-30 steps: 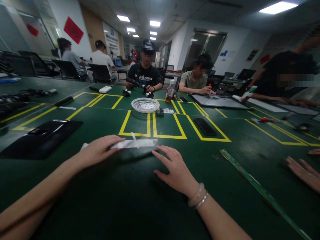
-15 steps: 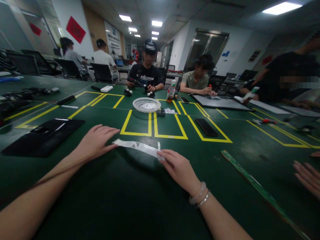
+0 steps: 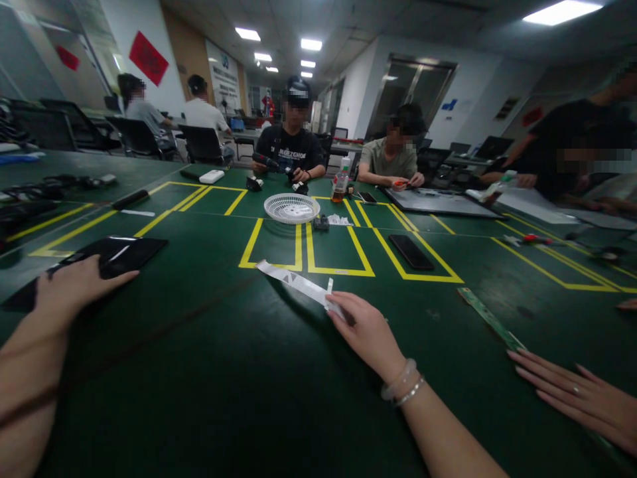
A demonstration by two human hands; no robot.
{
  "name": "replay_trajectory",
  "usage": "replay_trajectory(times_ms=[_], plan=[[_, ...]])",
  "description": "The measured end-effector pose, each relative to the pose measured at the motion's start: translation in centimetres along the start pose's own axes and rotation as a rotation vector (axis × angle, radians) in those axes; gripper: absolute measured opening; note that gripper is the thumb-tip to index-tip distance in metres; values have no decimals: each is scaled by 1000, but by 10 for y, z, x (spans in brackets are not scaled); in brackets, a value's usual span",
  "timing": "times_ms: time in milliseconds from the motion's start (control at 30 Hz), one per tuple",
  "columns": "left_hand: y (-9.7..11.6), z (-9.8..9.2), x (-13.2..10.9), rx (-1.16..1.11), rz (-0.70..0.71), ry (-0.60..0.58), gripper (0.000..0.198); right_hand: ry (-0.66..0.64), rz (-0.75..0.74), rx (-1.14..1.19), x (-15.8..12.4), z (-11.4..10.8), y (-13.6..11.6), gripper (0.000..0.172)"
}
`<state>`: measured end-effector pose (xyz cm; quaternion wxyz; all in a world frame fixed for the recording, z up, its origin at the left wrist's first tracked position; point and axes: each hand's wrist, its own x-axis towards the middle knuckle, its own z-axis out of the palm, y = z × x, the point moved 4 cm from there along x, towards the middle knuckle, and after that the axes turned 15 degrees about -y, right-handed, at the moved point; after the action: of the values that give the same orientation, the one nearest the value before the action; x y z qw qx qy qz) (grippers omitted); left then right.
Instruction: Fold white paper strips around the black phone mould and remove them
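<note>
My right hand [image 3: 367,326] pinches the near end of a thin white strip [image 3: 293,281] between thumb and fingers. The strip slants up and left above the green table, its far end free, with dark triangular marks on it and a small tab sticking up by my fingers. Over at the left, my left hand [image 3: 82,284] is open, thumb spread from the fingers. It overlaps a glossy black panel [image 3: 142,251]; I cannot tell whether it touches it. Nothing shows in the left hand.
Yellow tape [image 3: 340,272] outlines boxes on the table. A white basket [image 3: 291,211], a drink bottle [image 3: 340,184] and a black phone [image 3: 411,253] lie ahead. At right, another person's hand [image 3: 580,395] rests by a long green circuit board [image 3: 490,320]. Co-workers sit across.
My left hand has left the strip's end and swung left to the black panel. The strip has shifted slightly right with my right hand. Another person's hand has reached in over the circuit board.
</note>
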<state>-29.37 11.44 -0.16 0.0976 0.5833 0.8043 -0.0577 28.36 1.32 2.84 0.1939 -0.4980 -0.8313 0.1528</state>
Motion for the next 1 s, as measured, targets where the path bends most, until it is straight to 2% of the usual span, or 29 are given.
replay_trajectory(times_ms=[100,233,300,433,567,667,800,1000], plan=[[10,-6,-12,24,-114,-29,103,-28,13,6,0,1,-1,31],[40,-21,-26,-46,-8,24,100,18,24,123,2,-2,2,29],[68,-27,-34,-56,125,49,93,103,58,260,3,-5,9,30],[150,-28,-67,23,583,141,75,269,189,639,5,-8,32,45],[224,-8,-118,3,942,99,68,414,260,857,2,-10,42,53],[259,9,-152,-8,1138,33,70,471,253,908,0,-13,39,52],[282,26,-175,-15,1280,-3,70,449,215,862,0,-14,32,48],[289,38,-173,-53,1328,-59,73,341,91,612,2,-10,17,42]])
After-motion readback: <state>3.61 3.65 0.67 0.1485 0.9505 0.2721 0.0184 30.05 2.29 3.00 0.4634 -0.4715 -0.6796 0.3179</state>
